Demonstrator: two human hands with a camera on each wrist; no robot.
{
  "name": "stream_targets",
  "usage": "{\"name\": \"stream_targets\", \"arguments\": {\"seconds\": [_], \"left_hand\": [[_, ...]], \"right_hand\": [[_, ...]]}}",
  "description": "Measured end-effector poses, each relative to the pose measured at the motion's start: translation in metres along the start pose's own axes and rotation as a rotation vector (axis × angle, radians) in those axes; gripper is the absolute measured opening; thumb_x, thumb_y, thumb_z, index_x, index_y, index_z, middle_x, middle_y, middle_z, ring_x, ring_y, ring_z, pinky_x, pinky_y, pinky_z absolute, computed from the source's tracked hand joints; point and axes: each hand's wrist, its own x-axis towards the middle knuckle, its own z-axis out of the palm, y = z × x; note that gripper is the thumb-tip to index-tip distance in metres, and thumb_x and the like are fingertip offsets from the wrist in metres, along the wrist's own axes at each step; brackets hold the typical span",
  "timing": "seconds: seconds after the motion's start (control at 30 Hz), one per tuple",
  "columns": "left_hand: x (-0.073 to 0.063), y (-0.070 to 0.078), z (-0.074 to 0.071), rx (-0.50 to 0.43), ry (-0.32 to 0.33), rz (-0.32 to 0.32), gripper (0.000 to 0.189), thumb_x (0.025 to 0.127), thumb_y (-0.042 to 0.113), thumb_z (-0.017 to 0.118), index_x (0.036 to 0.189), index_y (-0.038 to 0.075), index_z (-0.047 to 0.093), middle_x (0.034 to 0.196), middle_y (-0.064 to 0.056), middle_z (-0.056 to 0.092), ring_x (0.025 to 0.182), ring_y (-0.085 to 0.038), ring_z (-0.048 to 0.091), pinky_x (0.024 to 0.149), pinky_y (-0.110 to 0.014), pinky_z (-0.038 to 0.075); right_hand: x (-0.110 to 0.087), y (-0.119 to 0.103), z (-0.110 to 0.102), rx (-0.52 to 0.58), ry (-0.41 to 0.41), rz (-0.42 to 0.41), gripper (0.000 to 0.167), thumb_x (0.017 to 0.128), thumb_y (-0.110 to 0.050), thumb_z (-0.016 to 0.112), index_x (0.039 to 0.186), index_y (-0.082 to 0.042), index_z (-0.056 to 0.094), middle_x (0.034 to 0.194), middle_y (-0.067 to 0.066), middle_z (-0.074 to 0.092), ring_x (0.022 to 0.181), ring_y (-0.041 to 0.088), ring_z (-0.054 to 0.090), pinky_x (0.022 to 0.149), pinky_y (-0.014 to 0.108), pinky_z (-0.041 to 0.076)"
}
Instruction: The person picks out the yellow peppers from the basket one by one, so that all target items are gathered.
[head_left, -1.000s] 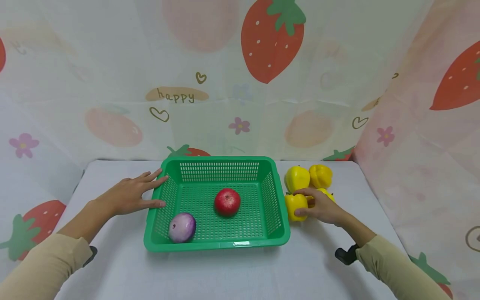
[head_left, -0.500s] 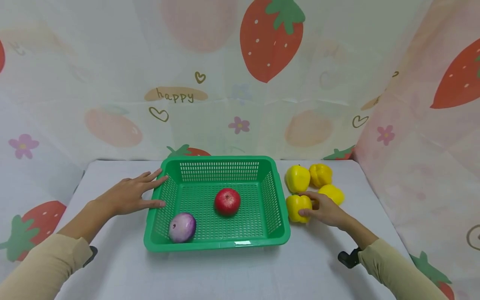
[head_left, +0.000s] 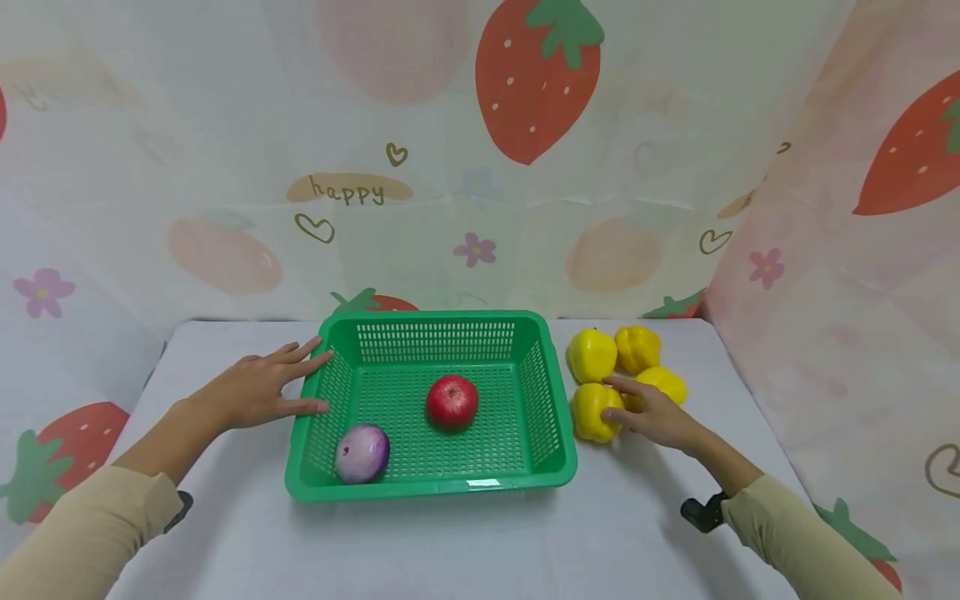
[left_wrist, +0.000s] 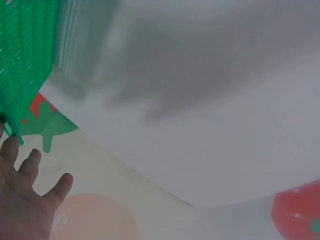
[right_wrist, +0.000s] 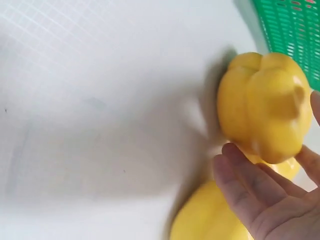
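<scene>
My left hand [head_left: 258,387] lies with fingers spread over the left rim of a green plastic basket [head_left: 431,492]. In the left wrist view, its fingertips [left_wrist: 10,147] are at the basket's edge. To the right of the basket stands a yellow bell pepper [head_left: 591,412], close against its wall. My right hand [head_left: 663,417] is beside that pepper, fingers extended and parted from the thumb. The right wrist view shows the pepper [right_wrist: 265,107] between thumb and fingers, uncurled round it. Inside the basket are a round red fruit [head_left: 452,402] and a purple, whitish-topped vegetable [head_left: 362,454].
Behind the pepper are another yellow pepper-like piece [head_left: 592,356], a lobed yellow pepper [head_left: 637,348] and a smooth yellow fruit [head_left: 664,383]. A white cloth covers the table [head_left: 450,550]. Printed fabric [head_left: 480,275] hangs along its back and sides.
The front yellow pepper has shifted slightly right, then stayed beside the basket. My right hand has loosened from it and drawn right. The left hand has kept its place on the rim.
</scene>
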Motion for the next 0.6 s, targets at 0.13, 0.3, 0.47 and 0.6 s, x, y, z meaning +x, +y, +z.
{"name": "stream_targets", "arguments": {"seconds": [0.13,0.3,0.47,0.6], "left_hand": [[0.001,0.001,-0.001,0.009,0.014,0.008,0.088,0.088,0.069,0.057,0.154,0.013,0.038,0.160,-0.018,0.030,0.142,-0.048,0.030,0.104,-0.072,0.033],[0.002,0.001,-0.001,0.028,0.028,0.016,0.088,0.088,0.069,0.057,0.153,0.012,0.039,0.159,-0.018,0.031,0.142,-0.048,0.031,0.104,-0.071,0.034],[0.001,0.000,0.000,0.055,0.034,0.017,0.088,0.088,0.069,0.057,0.153,0.012,0.040,0.159,-0.018,0.032,0.142,-0.047,0.032,0.104,-0.070,0.034],[0.000,-0.001,-0.002,0.055,0.038,0.014,0.089,0.088,0.069,0.057,0.153,0.011,0.040,0.158,-0.018,0.033,0.142,-0.048,0.031,0.105,-0.071,0.033]], "right_hand": [[-0.002,-0.004,-0.007,0.023,-0.035,-0.011,0.062,0.098,-0.035,0.065,0.148,-0.005,0.045,0.145,0.024,0.047,0.117,0.036,0.054,0.085,0.043,0.058],[-0.004,-0.011,-0.023,-0.006,-0.056,-0.035,0.063,0.099,-0.034,0.063,0.149,-0.002,0.043,0.146,0.028,0.045,0.128,0.045,0.049,0.093,0.051,0.054],[-0.004,-0.021,-0.043,-0.026,-0.042,-0.031,0.065,0.099,-0.036,0.061,0.149,-0.001,0.040,0.146,0.030,0.045,0.129,0.049,0.048,0.095,0.054,0.052],[-0.005,-0.030,-0.063,-0.049,-0.031,-0.014,0.065,0.100,-0.036,0.059,0.150,-0.001,0.038,0.147,0.031,0.042,0.125,0.051,0.050,0.094,0.053,0.053]]}}
